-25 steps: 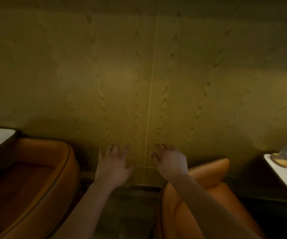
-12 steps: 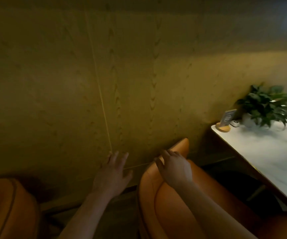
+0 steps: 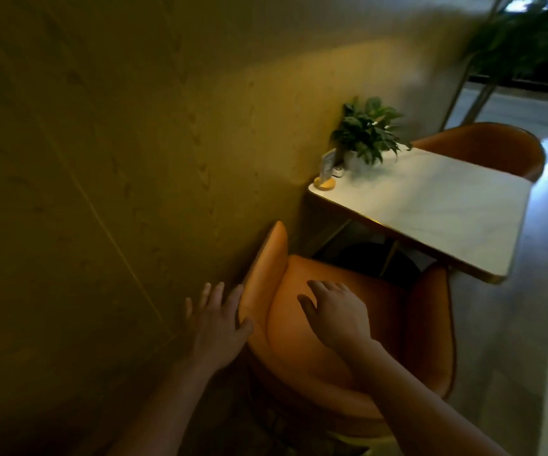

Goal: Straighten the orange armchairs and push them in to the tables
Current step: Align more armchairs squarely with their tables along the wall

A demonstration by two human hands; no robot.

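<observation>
One orange armchair [image 3: 299, 350], angled; left hand [image 3: 215, 319] maybe touching, right hand [image 3: 335, 311] above; fingers [image 3: 319, 287] spread, empty.

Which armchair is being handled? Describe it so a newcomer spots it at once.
Start at the white table by the wall. Orange armchairs stand at both its ends; this is the near armchair. Unlike the far armchair, it has the left hand at its armrest and the right hand over its seat.

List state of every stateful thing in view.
near armchair, skewed to table, seat mostly not under it
far armchair, tucked close against table
left hand, open, thumb at near armchair's arm
right hand, open, over its seat; contact unclear
potted plant, upright on table by wall
</observation>
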